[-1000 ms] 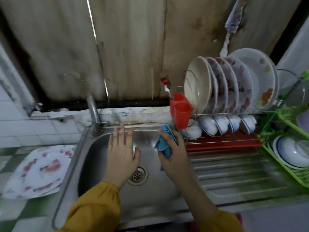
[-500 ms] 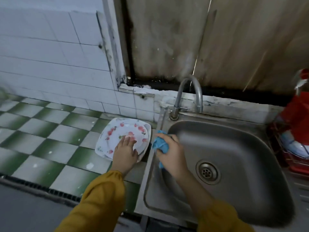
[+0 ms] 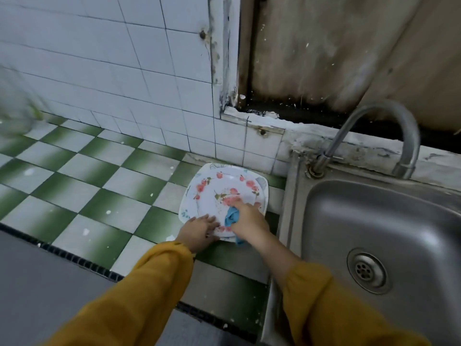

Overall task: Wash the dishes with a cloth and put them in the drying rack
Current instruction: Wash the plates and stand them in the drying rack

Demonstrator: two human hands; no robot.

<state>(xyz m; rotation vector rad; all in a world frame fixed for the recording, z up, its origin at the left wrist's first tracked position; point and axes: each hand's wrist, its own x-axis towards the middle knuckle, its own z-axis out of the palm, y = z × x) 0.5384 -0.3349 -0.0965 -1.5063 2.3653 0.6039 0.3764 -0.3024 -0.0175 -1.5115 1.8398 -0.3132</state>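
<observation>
At lower centre, the left hand (image 3: 198,233), fingers flat, should pin the red-flowered white plate (image 3: 217,193) while the right hand (image 3: 249,218), gripping the blue cloth (image 3: 232,217), wipes in circles.

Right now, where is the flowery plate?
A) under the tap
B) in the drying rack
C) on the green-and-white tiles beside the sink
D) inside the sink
C: the flowery plate lies on the checkered tile counter, left of the sink, with the right hand holding the blue cloth on it.
</observation>
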